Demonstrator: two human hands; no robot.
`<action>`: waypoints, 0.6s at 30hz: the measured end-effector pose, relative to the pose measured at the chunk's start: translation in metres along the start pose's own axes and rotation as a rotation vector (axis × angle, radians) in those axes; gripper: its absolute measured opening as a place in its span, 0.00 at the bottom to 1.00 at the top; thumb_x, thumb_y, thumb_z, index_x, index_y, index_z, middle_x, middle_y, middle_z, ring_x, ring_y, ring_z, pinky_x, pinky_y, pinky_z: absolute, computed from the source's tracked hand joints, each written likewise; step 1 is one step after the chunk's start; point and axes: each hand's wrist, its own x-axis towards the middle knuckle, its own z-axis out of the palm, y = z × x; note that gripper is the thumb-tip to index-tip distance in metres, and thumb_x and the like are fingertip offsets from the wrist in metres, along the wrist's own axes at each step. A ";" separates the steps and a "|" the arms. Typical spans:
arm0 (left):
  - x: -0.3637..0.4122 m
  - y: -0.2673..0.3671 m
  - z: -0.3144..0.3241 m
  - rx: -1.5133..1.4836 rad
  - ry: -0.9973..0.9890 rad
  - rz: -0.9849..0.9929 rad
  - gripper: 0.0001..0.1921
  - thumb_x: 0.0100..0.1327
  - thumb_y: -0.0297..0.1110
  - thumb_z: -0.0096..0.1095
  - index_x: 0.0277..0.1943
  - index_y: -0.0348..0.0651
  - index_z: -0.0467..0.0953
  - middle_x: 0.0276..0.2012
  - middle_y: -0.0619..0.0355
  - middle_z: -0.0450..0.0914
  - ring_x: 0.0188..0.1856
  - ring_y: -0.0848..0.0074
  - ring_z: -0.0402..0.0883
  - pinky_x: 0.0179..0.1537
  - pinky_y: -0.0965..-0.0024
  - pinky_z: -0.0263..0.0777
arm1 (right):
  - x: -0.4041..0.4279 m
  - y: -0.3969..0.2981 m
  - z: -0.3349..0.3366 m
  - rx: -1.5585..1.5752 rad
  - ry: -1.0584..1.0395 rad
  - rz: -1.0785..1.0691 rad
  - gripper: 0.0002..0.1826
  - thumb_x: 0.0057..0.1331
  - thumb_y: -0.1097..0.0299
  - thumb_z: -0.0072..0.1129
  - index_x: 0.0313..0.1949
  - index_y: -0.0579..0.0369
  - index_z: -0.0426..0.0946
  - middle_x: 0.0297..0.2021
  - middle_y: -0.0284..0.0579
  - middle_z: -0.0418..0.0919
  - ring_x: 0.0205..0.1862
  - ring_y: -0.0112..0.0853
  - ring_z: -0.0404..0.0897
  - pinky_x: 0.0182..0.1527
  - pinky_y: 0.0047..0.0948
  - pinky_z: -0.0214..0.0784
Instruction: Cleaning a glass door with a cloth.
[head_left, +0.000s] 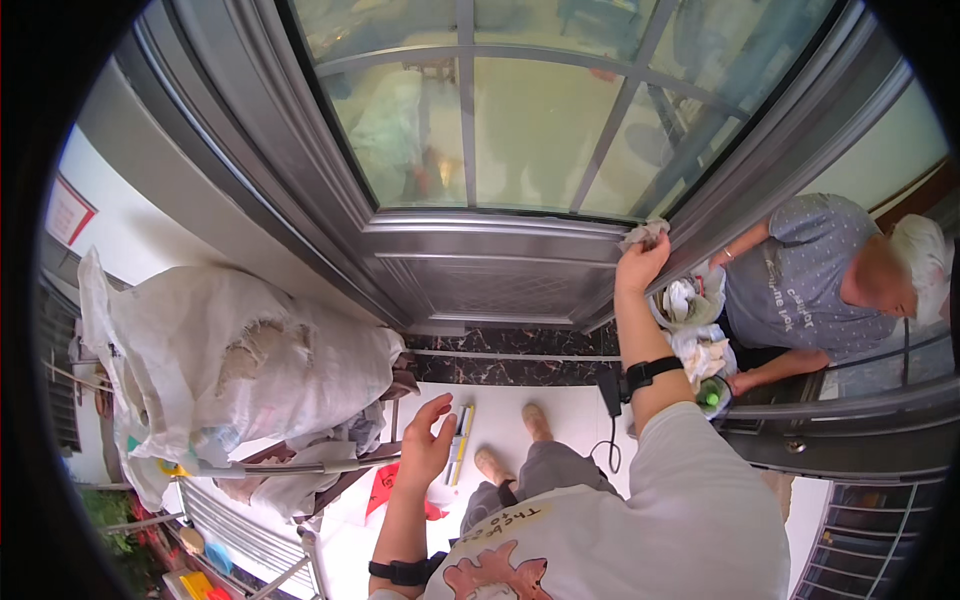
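My right hand (642, 262) is closed around a crumpled greyish cloth (646, 231). It presses the cloth to the lower right corner of a grey metal door frame (495, 223), just under the glass pane (544, 135). Thin bars divide the pane, and a room shows faintly through it. Below the glass lies a patterned lower door panel (495, 289). My left hand (429, 442) hangs in the air, fingers apart and nothing in it. Close by its left runs a metal pole (292, 469).
On the left a bulging white woven sack (247, 360) rests near the wall. At right a person (802, 277) is beside plastic bags (701, 356) and a green bottle (711, 397). A dark marble threshold (517, 367) crosses the doorway. A yellow-edged tool (460, 444) and a red bag (384, 489) lie on the floor.
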 end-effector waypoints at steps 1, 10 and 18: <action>0.001 0.002 -0.003 -0.004 -0.025 -0.007 0.19 0.71 0.28 0.61 0.63 0.39 0.75 0.54 0.49 0.84 0.58 0.68 0.83 0.56 0.66 0.74 | 0.005 0.001 0.001 -0.097 -0.052 -0.071 0.19 0.63 0.75 0.61 0.53 0.66 0.73 0.55 0.60 0.73 0.55 0.50 0.74 0.61 0.43 0.67; 0.016 -0.006 -0.019 -0.020 0.041 -0.067 0.20 0.70 0.31 0.65 0.62 0.39 0.76 0.53 0.48 0.84 0.54 0.65 0.85 0.48 0.67 0.78 | 0.008 -0.015 0.040 -0.265 -0.048 -0.005 0.20 0.60 0.69 0.66 0.48 0.67 0.71 0.49 0.62 0.72 0.56 0.56 0.69 0.61 0.50 0.64; 0.044 0.005 -0.028 -0.030 0.116 -0.140 0.19 0.69 0.31 0.65 0.61 0.38 0.77 0.53 0.47 0.84 0.55 0.64 0.85 0.52 0.66 0.78 | -0.199 -0.124 0.099 0.117 -0.650 -0.235 0.22 0.62 0.82 0.59 0.56 0.54 0.70 0.61 0.57 0.60 0.64 0.52 0.66 0.67 0.46 0.60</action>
